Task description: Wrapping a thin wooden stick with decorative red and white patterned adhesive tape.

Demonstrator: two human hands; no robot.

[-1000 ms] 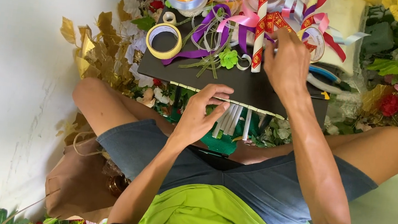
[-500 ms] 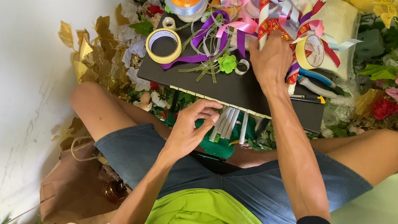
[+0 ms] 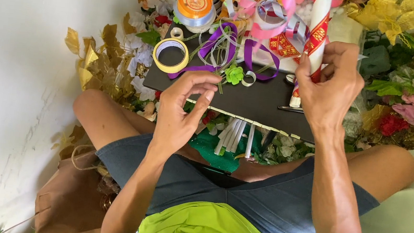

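Note:
My right hand (image 3: pixel 327 84) grips a long white roll (image 3: pixel 319 19) with red and gold patterned bands, standing it up from the dark board (image 3: pixel 251 101) across my lap. My left hand (image 3: pixel 182 109) hovers over the board's near edge with fingers curled and apart, holding nothing that I can see. Just beyond its fingertips lie a small green paper flower (image 3: pixel 233 74) and purple ribbon loops (image 3: pixel 226 45). A yellow tape ring (image 3: pixel 171 55) rests at the board's left corner.
An orange-topped ribbon spool (image 3: pixel 195 5) and tangled pink and silver ribbons (image 3: pixel 267 8) crowd the far side. Gold leaves (image 3: pixel 93 60), artificial flowers (image 3: pixel 407 112) and green foliage surround the board. White paper strips (image 3: pixel 236 136) lie under it. A brown paper bag (image 3: pixel 68 197) sits by my left thigh.
My right hand has lifted off the board and now holds the patterned roll higher. My left hand rose from the board's edge toward the green flower.

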